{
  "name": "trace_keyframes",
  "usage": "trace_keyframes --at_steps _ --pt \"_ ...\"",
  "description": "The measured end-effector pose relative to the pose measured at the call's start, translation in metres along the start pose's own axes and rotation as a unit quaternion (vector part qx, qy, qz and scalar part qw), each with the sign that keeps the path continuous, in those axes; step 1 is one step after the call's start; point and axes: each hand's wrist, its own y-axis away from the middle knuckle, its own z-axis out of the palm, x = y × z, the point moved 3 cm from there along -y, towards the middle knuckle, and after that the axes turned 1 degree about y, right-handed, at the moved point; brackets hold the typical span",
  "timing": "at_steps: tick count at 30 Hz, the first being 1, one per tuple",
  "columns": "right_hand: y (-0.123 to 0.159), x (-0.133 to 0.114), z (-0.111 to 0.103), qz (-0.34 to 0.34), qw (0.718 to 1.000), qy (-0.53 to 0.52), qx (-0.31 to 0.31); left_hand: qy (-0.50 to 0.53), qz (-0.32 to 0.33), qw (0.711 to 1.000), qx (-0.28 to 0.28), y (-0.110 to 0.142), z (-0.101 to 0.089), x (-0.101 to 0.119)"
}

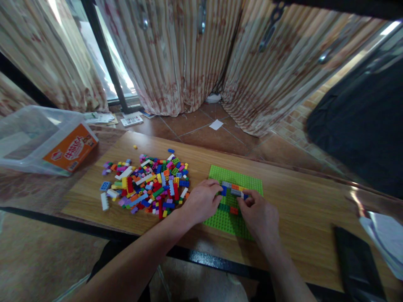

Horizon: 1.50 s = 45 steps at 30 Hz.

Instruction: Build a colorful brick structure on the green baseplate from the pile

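From where I stood, the brick build [235,192] sat on the green baseplate [225,223], left hand [203,201] at its nine o'clock, right hand [260,213] at four, fingers narrowed, hold on any brick untellable; steadying, then pressing straight down, seemed best.

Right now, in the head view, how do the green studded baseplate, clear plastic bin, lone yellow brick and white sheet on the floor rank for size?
Largest to smallest:
Clear plastic bin
Green studded baseplate
White sheet
Lone yellow brick
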Motion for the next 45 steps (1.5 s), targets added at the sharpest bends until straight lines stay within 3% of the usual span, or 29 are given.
trace_keyframes --at_steps 6,11,16,22,36,45 --pt "-0.006 0.011 -0.002 0.042 0.996 -0.079 -0.020 0.001 0.003 1.000 0.001 0.000 0.001 0.000" --pt "-0.015 0.025 -0.006 0.084 0.988 -0.129 0.011 0.000 0.001 1.000 -0.008 0.000 0.000 -0.002" --pt "-0.019 0.027 0.004 0.087 0.980 -0.176 -0.029 -0.027 0.024 0.999 -0.020 0.003 0.000 0.008" --pt "-0.021 0.026 0.008 0.072 0.981 -0.177 -0.024 -0.113 0.039 0.992 -0.038 0.009 0.017 0.023" --pt "-0.024 0.024 0.011 0.094 0.968 -0.229 -0.031 -0.156 0.030 0.987 -0.029 0.009 0.026 0.026" --pt "-0.025 0.029 0.012 0.095 0.955 -0.273 -0.073 -0.170 0.030 0.985 -0.026 0.010 0.027 0.027"
